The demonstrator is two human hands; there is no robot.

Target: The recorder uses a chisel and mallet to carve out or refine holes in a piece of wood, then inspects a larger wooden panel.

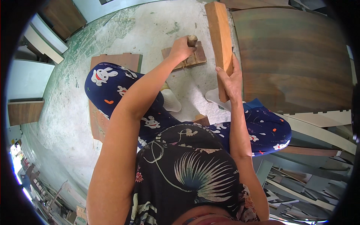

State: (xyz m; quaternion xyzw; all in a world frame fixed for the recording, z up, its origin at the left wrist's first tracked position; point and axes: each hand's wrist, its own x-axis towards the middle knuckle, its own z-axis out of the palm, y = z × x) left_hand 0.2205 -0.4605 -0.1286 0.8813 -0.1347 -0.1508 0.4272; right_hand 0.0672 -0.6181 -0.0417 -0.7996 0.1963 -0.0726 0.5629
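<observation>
My left hand (182,49) is closed around an upright tool with a round wooden handle (192,39). Its lower end is hidden by my fingers, so the kind of tool cannot be told. Beneath this hand lies a small, worn brown wooden board (199,57) on the floor. In my right hand (231,80) I grip a long, thick block of wood (218,35) near its lower end. The block rises away from me, to the right of the board, its far end reaching the top of the view.
A brown panel (116,58) lies by my left knee. On the right stands a large dark wood-grain panel (296,56), with many panel strips (300,187) piled behind it. A small wood piece (201,120) sits between my legs. Cabinet-like panels (30,82) line the left.
</observation>
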